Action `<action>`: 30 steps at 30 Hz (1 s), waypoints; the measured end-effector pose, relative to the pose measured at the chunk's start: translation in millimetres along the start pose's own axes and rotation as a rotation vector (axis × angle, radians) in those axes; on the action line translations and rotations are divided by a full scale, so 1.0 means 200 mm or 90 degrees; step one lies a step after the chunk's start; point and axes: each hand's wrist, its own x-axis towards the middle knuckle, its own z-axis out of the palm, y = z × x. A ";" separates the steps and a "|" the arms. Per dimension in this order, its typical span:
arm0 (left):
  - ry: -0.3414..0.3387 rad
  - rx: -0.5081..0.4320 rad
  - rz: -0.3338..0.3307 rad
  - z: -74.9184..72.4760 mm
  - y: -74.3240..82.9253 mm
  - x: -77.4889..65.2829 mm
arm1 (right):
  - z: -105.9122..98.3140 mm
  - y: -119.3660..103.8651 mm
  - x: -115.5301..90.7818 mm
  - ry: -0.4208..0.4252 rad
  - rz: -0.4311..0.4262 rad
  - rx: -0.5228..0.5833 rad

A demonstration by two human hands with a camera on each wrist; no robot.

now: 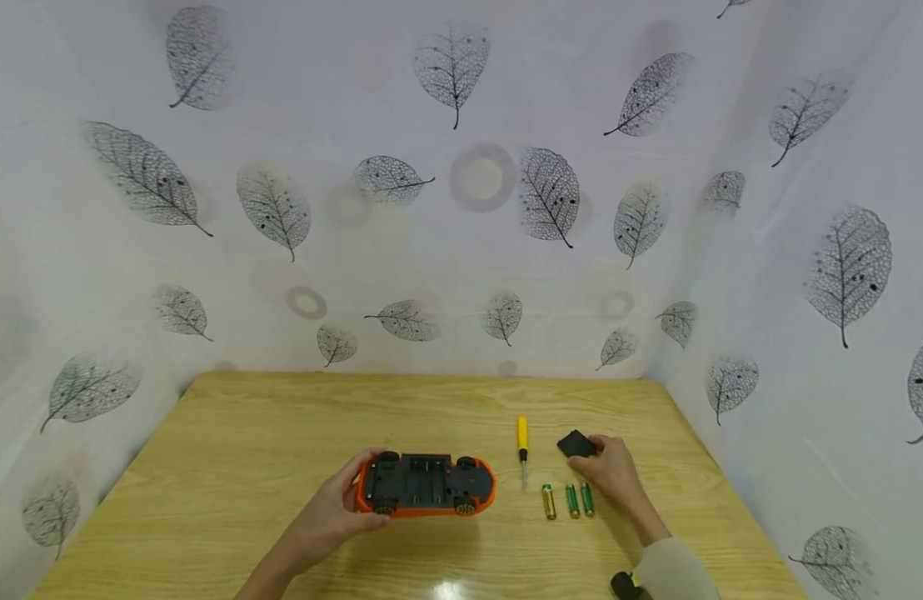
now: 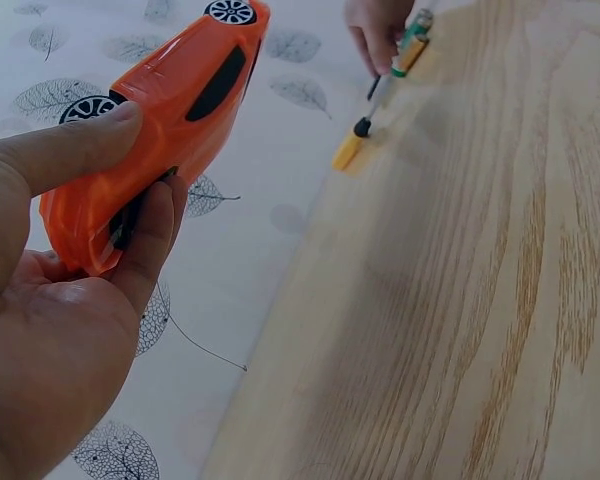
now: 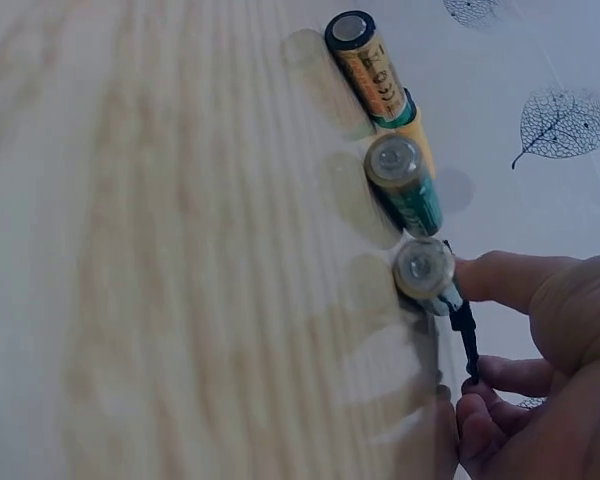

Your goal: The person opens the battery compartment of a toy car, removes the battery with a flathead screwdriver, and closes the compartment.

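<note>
My left hand [image 1: 322, 518] grips an orange toy car [image 1: 427, 485] by its left end, thumb along the lower side. The car's black underside faces the head camera, with an uncovered battery compartment [image 1: 429, 480] in the middle. In the left wrist view the car's orange body [image 2: 175, 110] shows between thumb and fingers. On the right side, my right hand [image 1: 616, 473] pinches a black, flat, squarish battery cover [image 1: 576, 444] by its edge. The right wrist view shows that cover [image 3: 465, 335] edge-on, partly behind a battery; whether it touches the table cannot be told.
Three batteries, one gold [image 1: 549, 502] and two green [image 1: 572, 501], lie just left of the right hand. A yellow-handled screwdriver [image 1: 522, 442] lies between the hands, tip toward me. The wooden table [image 1: 251, 450] meets a leaf-patterned curtain [image 1: 446, 250] at the back.
</note>
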 end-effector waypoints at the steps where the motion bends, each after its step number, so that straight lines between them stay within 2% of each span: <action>1: 0.000 0.000 -0.001 0.00 0.00 0.00 | -0.01 0.00 0.00 -0.005 -0.001 0.005; 7: 0.007 0.010 -0.005 0.01 0.00 0.00 | -0.06 -0.04 -0.04 -0.019 -0.006 0.024; 12: 0.010 0.010 -0.011 0.01 0.01 0.01 | -0.09 -0.13 -0.09 -0.023 -0.031 0.034; 19: 0.015 0.016 -0.022 0.01 0.01 0.01 | -0.12 -0.29 -0.15 -0.064 -0.128 0.051; 22: 0.015 0.019 -0.020 0.02 0.01 0.02 | -0.12 -0.35 -0.18 -0.086 -0.151 0.076; 30: 0.011 0.023 -0.004 0.04 0.02 0.02 | -0.09 -0.51 -0.26 -0.093 -0.243 0.093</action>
